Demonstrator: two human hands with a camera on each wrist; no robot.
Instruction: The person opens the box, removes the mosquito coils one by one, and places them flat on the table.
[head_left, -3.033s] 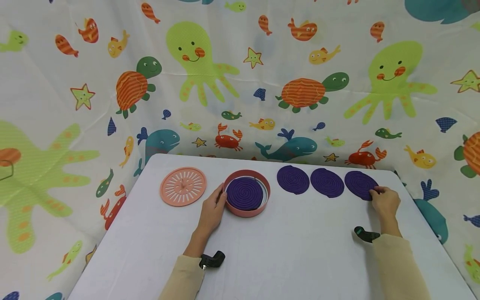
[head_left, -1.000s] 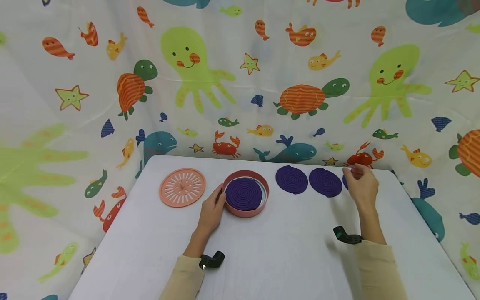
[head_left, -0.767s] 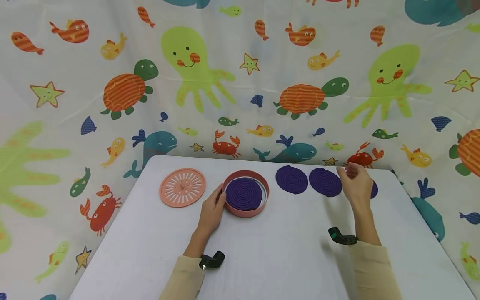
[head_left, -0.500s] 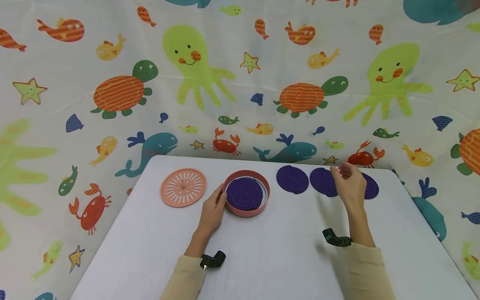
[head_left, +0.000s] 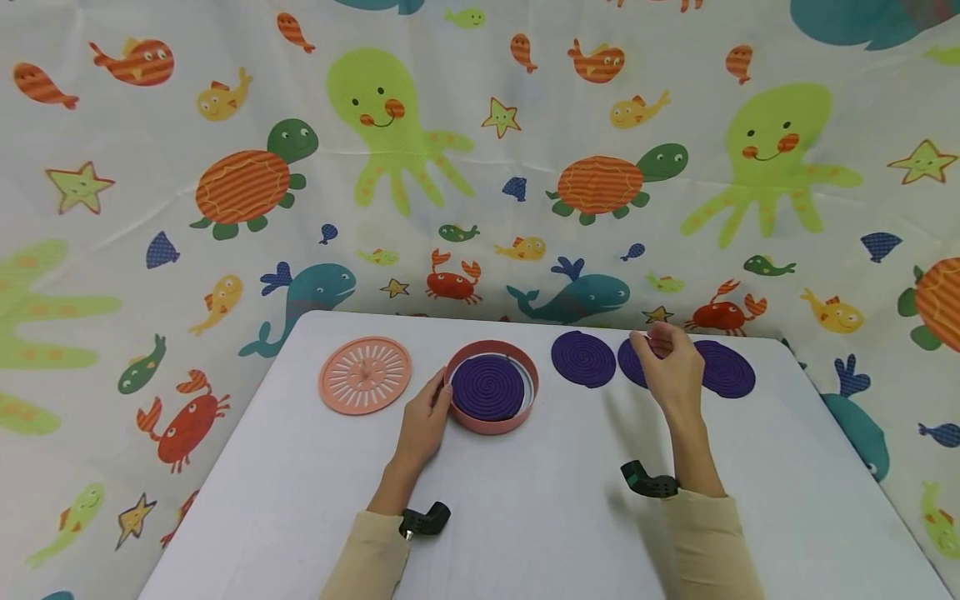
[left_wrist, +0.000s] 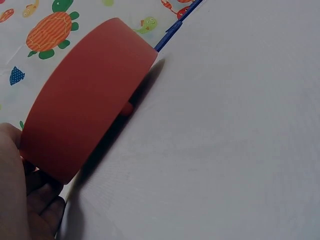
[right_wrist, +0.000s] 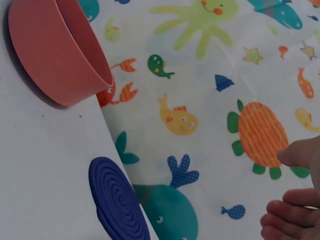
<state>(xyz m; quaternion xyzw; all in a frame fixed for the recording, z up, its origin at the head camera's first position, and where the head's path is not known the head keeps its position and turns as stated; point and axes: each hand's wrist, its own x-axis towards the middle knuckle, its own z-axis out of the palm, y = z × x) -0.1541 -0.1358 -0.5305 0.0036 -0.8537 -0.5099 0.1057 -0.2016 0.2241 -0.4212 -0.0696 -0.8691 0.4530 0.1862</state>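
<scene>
My left hand point(head_left: 422, 421) grips the left side of a round pink mosquito coil holder point(head_left: 491, 427), tipped slightly off the table in the left wrist view. A purple mosquito coil point(head_left: 489, 388) lies inside it. My right hand point(head_left: 675, 371) hovers above the table with thumb and fingers apart, holding nothing; in the right wrist view, its fingers point(right_wrist: 287, 220) are bare. It partly hides the middle coil point(head_left: 630, 364) of a row of three. The left coil point(head_left: 583, 359) and right coil point(head_left: 723, 369) of the row lie flat.
A slotted pink lid point(head_left: 365, 375) lies left of the holder, near the back of the white table point(head_left: 540, 517). Behind the table's far edge hangs a curtain point(head_left: 457, 117) printed with sea animals.
My right hand has let go of the right coil and moved left, to over the middle one. The right coil stays on the table. My left hand and the holder have stayed put.
</scene>
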